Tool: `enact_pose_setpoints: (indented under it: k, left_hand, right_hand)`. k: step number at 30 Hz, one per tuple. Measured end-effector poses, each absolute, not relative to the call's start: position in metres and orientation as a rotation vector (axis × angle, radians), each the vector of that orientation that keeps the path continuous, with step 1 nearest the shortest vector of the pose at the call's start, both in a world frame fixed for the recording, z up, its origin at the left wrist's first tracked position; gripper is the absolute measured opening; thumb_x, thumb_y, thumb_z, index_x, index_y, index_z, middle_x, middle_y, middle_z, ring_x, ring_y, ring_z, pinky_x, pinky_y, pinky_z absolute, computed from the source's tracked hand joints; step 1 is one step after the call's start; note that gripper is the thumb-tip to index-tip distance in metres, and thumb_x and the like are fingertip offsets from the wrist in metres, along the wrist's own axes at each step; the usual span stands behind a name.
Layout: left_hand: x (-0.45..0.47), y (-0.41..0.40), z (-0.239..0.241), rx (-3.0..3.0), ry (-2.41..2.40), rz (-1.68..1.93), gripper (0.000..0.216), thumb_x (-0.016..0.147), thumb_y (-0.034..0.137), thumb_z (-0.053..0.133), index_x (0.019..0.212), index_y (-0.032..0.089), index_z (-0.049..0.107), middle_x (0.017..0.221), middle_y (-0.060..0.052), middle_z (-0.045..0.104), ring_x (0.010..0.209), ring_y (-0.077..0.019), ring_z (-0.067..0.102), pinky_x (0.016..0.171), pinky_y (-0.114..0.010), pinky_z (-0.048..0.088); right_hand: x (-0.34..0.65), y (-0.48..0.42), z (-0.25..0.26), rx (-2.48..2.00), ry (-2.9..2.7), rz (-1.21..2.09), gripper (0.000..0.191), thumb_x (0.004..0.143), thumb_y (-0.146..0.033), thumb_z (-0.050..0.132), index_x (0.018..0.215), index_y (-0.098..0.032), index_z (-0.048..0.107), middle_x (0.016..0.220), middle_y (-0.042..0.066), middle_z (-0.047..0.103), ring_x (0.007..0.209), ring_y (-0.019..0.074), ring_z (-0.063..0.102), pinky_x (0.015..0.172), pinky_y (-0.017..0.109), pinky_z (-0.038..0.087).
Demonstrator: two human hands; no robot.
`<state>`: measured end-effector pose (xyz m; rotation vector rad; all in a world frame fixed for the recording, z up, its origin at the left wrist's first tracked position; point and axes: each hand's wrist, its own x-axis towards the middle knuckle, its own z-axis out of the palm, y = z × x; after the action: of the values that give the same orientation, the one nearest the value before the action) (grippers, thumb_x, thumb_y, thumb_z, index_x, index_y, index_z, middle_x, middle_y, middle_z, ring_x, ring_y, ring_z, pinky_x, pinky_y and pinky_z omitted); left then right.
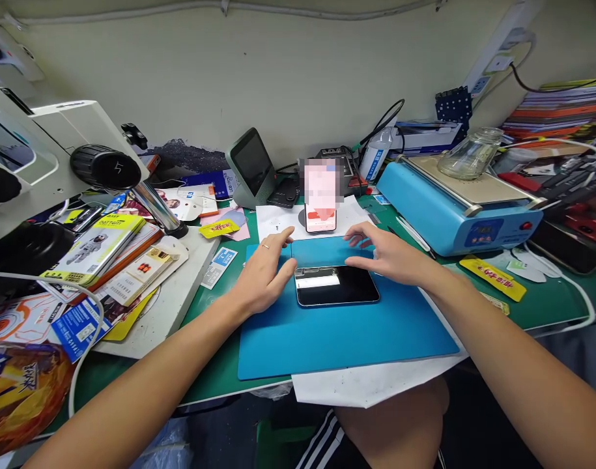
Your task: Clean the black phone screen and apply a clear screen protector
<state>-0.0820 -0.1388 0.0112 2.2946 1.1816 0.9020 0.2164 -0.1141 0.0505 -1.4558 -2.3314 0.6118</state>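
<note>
A black phone [337,285] lies flat, screen up, on a blue work mat [346,332]. My left hand [263,273] rests on the mat at the phone's left end, fingers stretched out, thumb touching its edge, a ring on one finger. My right hand [385,251] lies flat with spread fingers at the phone's far right corner, thumb against its top edge. Neither hand lifts the phone. Behind the mat a second phone [320,202] stands upright on a stand with its screen lit.
A microscope [58,150] and stacked battery boxes [99,247] crowd the left. A blue heating machine [454,208] with a glass jar [471,155] stands at the right. A small grey screen device [251,166] sits at the back. Yellow labels [493,277] and cables lie around.
</note>
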Motion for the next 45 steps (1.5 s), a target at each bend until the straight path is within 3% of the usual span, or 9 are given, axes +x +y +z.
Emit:
enact_pose_setpoints:
  k: [4,10,15,21,27,32,36,45]
  left_hand:
    - [-0.082,-0.139,0.012,2.284,1.127,0.899,0.051,0.105,0.039,0.035,0.152,0.021,0.035,0.132,-0.011,0.06,0.12,-0.024,0.057,0.105,-0.04,0.045]
    - [-0.082,-0.14,0.018,2.352,1.141,0.671,0.047,0.107,0.045,0.029,0.137,0.02,0.056,0.135,-0.01,0.063,0.127,-0.0276,0.053,0.108,-0.047,0.044]
    - [-0.083,-0.14,0.02,2.443,1.039,0.496,0.053,0.105,0.05,0.036,0.149,0.021,0.044,0.138,-0.01,0.063,0.128,-0.0291,0.051,0.107,-0.047,0.044]
    - [-0.082,-0.138,0.018,2.496,0.996,0.444,0.064,0.1,0.054,0.051,0.155,0.024,0.036,0.139,-0.012,0.061,0.125,-0.0307,0.052,0.101,-0.046,0.047]
    - [-0.085,-0.139,0.016,2.457,0.966,0.595,0.07,0.09,0.057,0.067,0.148,0.025,0.043,0.133,-0.012,0.063,0.118,-0.0286,0.057,0.094,-0.042,0.051]
    - [-0.088,-0.141,0.017,2.472,0.937,0.625,0.07,0.085,0.058,0.072,0.141,0.024,0.049,0.133,-0.011,0.063,0.119,-0.0292,0.057,0.097,-0.044,0.051]
    - [-0.088,-0.141,0.017,2.488,0.912,0.597,0.07,0.085,0.059,0.072,0.141,0.023,0.051,0.133,-0.011,0.063,0.12,-0.0297,0.055,0.101,-0.046,0.05]
    - [-0.087,-0.139,0.021,2.535,0.885,0.542,0.068,0.086,0.059,0.07,0.141,0.023,0.054,0.131,-0.012,0.061,0.117,-0.03,0.057,0.099,-0.045,0.05]
  right_hand:
    - [0.217,-0.134,0.054,-1.352,-2.208,0.596,0.034,0.096,-0.052,0.052,0.103,-0.023,0.067,0.105,0.01,0.075,0.097,0.0272,0.069,0.081,0.041,0.057]
    - [0.222,-0.158,0.047,-1.064,-2.275,0.258,0.017,0.098,-0.03,0.055,0.102,-0.024,0.07,0.101,0.007,0.077,0.096,0.0237,0.072,0.084,0.039,0.06]
    - [0.226,-0.177,0.032,-0.819,-2.318,-0.153,0.018,0.091,-0.009,0.063,0.104,-0.02,0.069,0.104,0.011,0.076,0.097,0.0234,0.072,0.086,0.039,0.061]
    - [0.23,-0.182,0.02,-0.769,-2.327,-0.237,0.026,0.088,-0.003,0.065,0.108,-0.019,0.068,0.109,0.014,0.075,0.105,0.0258,0.071,0.087,0.042,0.062]
    - [0.234,-0.183,0.014,-0.932,-2.301,-0.153,0.026,0.091,-0.014,0.065,0.116,-0.022,0.067,0.127,0.015,0.069,0.119,0.0286,0.065,0.099,0.047,0.057]
    - [0.233,-0.181,0.011,-1.157,-2.41,0.01,0.051,0.096,-0.034,0.061,0.145,-0.021,0.051,0.15,0.015,0.055,0.137,0.0322,0.053,0.111,0.053,0.047]
    - [0.234,-0.177,0.008,-1.212,-2.456,0.12,0.054,0.097,-0.043,0.058,0.145,-0.02,0.053,0.147,0.014,0.059,0.136,0.034,0.054,0.113,0.055,0.045]
    - [0.236,-0.176,0.01,-1.337,-2.375,0.309,0.056,0.094,-0.054,0.057,0.143,-0.026,0.057,0.142,0.011,0.063,0.129,0.035,0.059,0.101,0.05,0.056]
